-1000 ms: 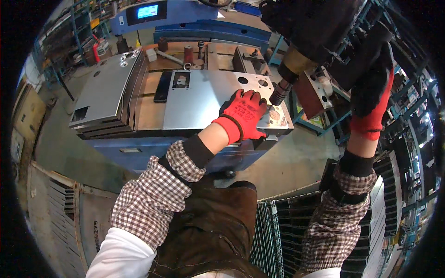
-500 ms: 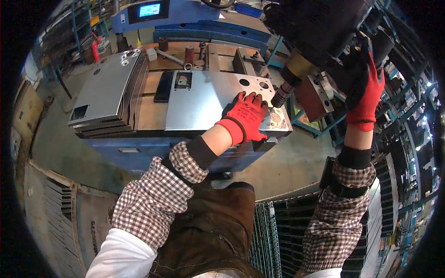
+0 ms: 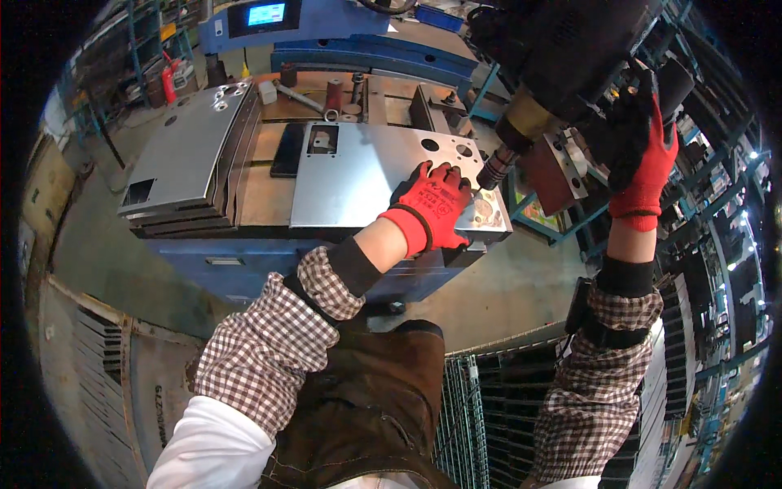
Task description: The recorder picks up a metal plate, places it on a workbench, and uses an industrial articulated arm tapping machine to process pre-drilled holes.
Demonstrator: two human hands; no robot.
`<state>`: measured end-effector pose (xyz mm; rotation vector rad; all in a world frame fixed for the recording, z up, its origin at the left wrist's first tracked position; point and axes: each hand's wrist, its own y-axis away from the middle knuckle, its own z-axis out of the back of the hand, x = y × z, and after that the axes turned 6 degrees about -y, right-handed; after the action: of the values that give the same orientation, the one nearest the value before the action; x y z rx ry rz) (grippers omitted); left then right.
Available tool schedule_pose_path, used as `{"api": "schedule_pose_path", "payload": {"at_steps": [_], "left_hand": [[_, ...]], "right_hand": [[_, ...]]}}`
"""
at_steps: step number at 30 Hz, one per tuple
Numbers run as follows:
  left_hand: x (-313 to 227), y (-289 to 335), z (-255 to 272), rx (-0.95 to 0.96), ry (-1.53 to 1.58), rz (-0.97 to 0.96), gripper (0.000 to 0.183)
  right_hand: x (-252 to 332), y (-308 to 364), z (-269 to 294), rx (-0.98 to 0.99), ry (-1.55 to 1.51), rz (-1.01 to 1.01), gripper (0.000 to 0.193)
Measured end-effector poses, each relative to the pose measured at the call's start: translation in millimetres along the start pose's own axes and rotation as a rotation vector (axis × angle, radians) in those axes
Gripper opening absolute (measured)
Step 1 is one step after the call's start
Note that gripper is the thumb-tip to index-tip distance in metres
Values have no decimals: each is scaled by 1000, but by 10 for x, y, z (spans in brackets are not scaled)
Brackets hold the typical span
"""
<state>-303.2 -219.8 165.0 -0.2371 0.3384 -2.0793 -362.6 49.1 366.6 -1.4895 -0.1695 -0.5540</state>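
My left hand (image 3: 436,205), in a red glove with black fingertips, lies with fingers spread on a flat silvery metal panel (image 3: 350,183). The panel has a square cutout at its far left corner and round holes toward the right. Just right of those fingers, a machine's dark ribbed tool tip (image 3: 497,167) slants down to the panel beneath a brass-coloured collar (image 3: 528,116). My right hand (image 3: 648,167), also red-gloved, is raised at the right side of the dark machine head (image 3: 570,53). Its fingers look closed against a black part, which I cannot make out.
Several similar panels are stacked (image 3: 183,151) on the worktable's left. A dark flat object (image 3: 287,151) lies between stack and panel. Behind are a wrench-like bar (image 3: 300,99), a reddish cylinder (image 3: 333,95) and a bolt (image 3: 357,85). A blue machine with a lit screen (image 3: 266,15) stands farther back.
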Motion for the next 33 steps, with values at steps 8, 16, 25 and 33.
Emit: {"api": "schedule_pose_path", "payload": {"at_steps": [8, 16, 25, 33], "left_hand": [[18, 3, -14, -14, 2, 3, 93], [35, 20, -65, -62, -13, -1, 94], [-64, -14, -71, -66, -84, 28, 97], [-43, -1, 20, -41, -35, 19, 98]], "right_hand": [[172, 43, -184, -93, -199, -52, 33], [258, -72, -266, -111, -235, -119, 35], [333, -225, -88, 356, -2, 102, 40], [389, -265, -90, 341, -5, 27, 47]]}}
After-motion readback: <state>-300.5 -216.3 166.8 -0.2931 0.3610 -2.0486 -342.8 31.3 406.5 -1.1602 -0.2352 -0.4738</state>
